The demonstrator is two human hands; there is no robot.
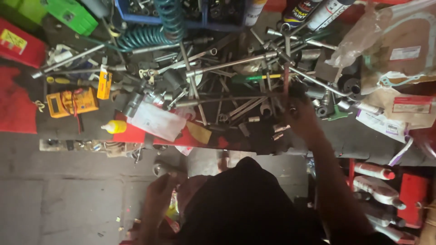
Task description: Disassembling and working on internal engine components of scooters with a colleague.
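My right hand (299, 113) reaches into a heap of metal tools (236, 90) on a dark workbench (345, 136). Its fingers are curled around a thin red-shafted tool (286, 79) that stands up out of the heap. Wrenches, long socket bars and loose sockets lie all around that hand. My left hand (159, 195) hangs low in front of the bench edge, blurred and dim. It is close to a small yellow-green item (172, 211), and its grip does not show. My dark clothing (245, 204) fills the bottom middle.
A yellow multimeter (72, 102) and a small yellow bottle (114, 126) lie at the left. A teal coiled hose (159, 27) runs from a blue crate (181, 13) at the back. Spray cans (318, 11), plastic bags (395, 41) and red-capped tubes (374, 171) crowd the right.
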